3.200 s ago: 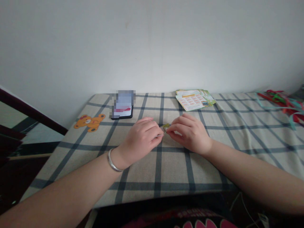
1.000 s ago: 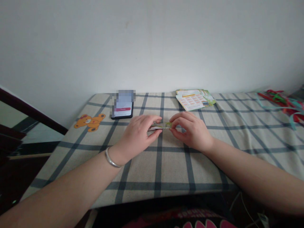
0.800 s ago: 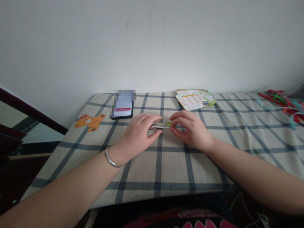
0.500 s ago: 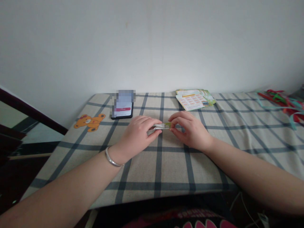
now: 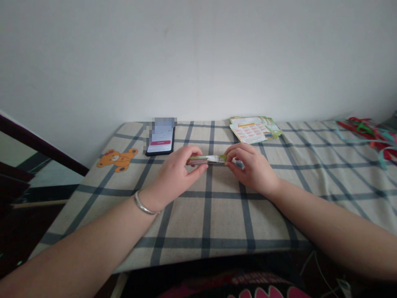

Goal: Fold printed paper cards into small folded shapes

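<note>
Between my two hands, over the middle of the table, is a thin folded strip of printed paper, white and green. My left hand pinches its left end, thumb below and fingers above. At the right end, the thumb and fingertips of my right hand press on the green part. The fingers of both hands hide the strip's ends. A silver bangle is on my left wrist.
A phone with a lit screen lies at the back left, beside a bear cutout. Printed leaflets are piled near the wall. Coloured ribbons lie at the far right. A checked cloth covers the table.
My left hand has shifted slightly left and its grip has opened wider, so more of the folded paper shows. My right hand has moved only a little, still pinching its end.
</note>
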Available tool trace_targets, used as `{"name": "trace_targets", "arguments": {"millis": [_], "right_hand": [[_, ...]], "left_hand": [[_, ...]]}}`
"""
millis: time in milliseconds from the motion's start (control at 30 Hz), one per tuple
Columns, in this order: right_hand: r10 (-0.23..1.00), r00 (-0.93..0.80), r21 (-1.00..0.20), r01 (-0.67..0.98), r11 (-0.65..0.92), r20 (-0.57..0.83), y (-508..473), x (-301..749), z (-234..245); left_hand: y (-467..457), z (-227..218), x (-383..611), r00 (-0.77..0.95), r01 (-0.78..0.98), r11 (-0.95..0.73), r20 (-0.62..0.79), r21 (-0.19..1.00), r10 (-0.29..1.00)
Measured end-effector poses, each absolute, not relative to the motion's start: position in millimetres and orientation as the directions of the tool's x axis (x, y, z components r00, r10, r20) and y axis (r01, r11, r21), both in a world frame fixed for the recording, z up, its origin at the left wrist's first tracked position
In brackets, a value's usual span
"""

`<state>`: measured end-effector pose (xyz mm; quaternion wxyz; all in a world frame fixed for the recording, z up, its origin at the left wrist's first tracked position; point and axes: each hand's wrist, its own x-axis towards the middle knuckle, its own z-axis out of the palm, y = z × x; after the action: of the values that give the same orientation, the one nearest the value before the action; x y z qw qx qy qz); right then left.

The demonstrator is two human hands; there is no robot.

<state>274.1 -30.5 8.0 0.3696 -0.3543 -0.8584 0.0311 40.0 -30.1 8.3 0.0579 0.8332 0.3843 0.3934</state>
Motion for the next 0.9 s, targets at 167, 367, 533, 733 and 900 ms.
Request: {"name": "trace_targets", "arguments": {"millis": [167, 367, 533, 733, 900], "right_hand": [[0.647, -0.456, -0.321, 0.604, 0.729, 0.611, -28.4, 277.2, 8.9], [0.659, -0.463, -0.335, 0.602, 0.725, 0.594, -27.8, 276.8, 8.6], [0.660, -0.477, -0.336, 0.598, 0.728, 0.580, -27.5, 276.3, 6.9], [0.628, -0.500, -0.267, 0.614, 0.743, 0.597, -31.2, 276.0, 9.2], [0.543, -0.575, -0.058, 0.652, 0.756, 0.612, -36.1, 275.9, 12.8]], "left_hand": [[-25.8, 10.8, 38.2, 0.396, 0.549, -0.714, 0.617, 0.435, 0.680], [-27.8, 10.6, 39.3, 0.350, 0.563, -0.673, 0.600, 0.479, 0.719], [-29.8, 11.6, 40.4, 0.356, 0.581, -0.674, 0.601, 0.457, 0.715], [-28.3, 11.8, 39.7, 0.374, 0.577, -0.685, 0.601, 0.445, 0.706], [-26.9, 12.9, 38.5, 0.463, 0.535, -0.776, 0.652, 0.335, 0.600]]}}
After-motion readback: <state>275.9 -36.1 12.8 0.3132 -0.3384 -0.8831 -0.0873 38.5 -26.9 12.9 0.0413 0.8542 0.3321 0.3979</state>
